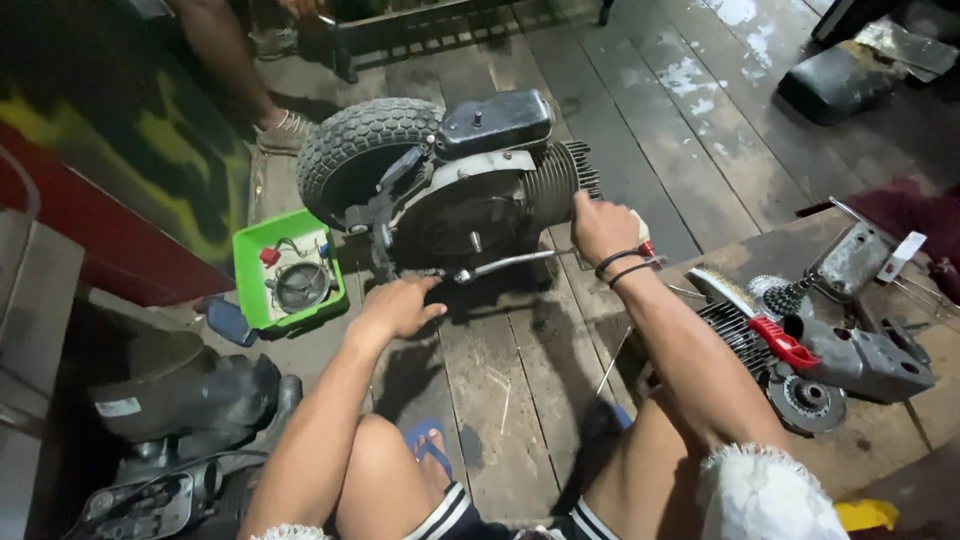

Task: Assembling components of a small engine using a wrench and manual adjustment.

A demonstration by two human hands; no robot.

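Grimy scooter engine (470,195), tyre attached, lies on plank floor (520,380). Right hand (603,228) clasps its finned cylinder; left hand (398,308), fingers loosely spread, holds nothing. Engine underside shadowed.

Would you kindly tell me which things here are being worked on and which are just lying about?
In hand: grimy scooter engine with knobby tyre, right hand at its finned cylinder, left hand near its metal lever.
Lying about: green plastic tray, red-handled wire brush, loose clutch disc.
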